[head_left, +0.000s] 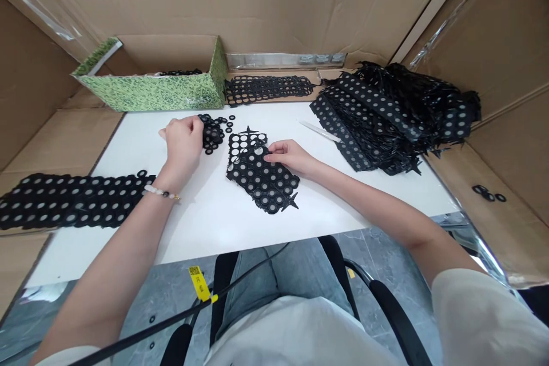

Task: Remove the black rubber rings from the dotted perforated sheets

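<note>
A black rubber sheet of moulded rings (268,183) lies at an angle on the white table, its upper left part an open lattice of empty holes. My right hand (291,157) pinches the sheet's upper right edge between thumb and fingers. Just left of a small pile of loose black rings (212,134), my left hand (183,136) is closed with its fingertips curled together. Whatever those fingers may hold is hidden. Near the sheet lies a thin white pen-like tool (320,131), touched by neither hand.
A green patterned box (158,91) with black pieces inside stands at the back left. Beside it lies an emptied black lattice (270,88). Stacked ring sheets (386,114) fill the right side; another ring sheet (72,200) lies left. Cardboard walls (278,6) enclose the table.
</note>
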`<state>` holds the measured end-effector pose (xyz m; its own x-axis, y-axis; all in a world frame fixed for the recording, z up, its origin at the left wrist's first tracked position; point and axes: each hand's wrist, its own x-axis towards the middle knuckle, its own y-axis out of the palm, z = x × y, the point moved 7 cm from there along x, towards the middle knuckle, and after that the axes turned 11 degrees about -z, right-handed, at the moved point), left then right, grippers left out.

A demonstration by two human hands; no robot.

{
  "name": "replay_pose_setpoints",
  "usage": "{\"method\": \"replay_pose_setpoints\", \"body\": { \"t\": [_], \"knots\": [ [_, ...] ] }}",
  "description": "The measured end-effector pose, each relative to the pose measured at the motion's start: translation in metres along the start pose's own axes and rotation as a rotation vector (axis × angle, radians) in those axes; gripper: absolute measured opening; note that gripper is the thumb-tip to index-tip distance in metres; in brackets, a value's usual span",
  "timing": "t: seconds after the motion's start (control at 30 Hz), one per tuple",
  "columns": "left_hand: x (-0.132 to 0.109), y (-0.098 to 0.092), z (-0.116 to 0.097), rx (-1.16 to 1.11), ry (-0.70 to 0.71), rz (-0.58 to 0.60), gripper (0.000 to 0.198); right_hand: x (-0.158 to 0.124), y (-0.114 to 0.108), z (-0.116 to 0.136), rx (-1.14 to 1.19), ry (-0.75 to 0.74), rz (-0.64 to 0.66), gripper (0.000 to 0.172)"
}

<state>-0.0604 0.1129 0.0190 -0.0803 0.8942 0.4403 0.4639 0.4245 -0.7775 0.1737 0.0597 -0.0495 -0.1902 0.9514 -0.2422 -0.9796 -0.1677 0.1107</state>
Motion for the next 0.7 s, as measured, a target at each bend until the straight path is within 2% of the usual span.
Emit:
{"method": "replay_pose_setpoints", "body": {
  "t": [0.1,0.2,0.3,0.4,0.5,0.6,0.7],
  "knots": [
    [-0.002,-0.006,0.003,0.128,-0.021,-0.05,0.04,-0.002,0.004,-0.001,0.036,0.01,0.031,0.022],
    [-0.016,-0.004,-0.028,0.051,0.161,0.027,0.042,-0.006,0.009,-0.001,0.036,0.005,0.111,0.025],
    [-0.041,0.003,-0.069,-0.091,0.467,0.242,0.043,-0.007,0.011,0.002,0.002,-0.046,0.141,0.024],
    [-0.059,0.009,-0.088,-0.109,0.619,0.377,0.045,-0.008,0.014,0.009,-0.04,-0.144,0.185,0.025],
    [-0.063,0.015,-0.087,-0.161,0.613,0.449,0.044,-0.008,0.016,0.013,-0.088,-0.209,0.227,0.03],
    [-0.061,0.021,-0.081,-0.293,0.552,0.529,0.042,-0.006,0.015,0.009,-0.192,-0.209,0.218,0.037],
    [-0.056,0.028,-0.075,-0.388,0.446,0.529,0.043,-0.004,0.013,0.008,-0.262,-0.214,0.183,0.045]
  ]
}}
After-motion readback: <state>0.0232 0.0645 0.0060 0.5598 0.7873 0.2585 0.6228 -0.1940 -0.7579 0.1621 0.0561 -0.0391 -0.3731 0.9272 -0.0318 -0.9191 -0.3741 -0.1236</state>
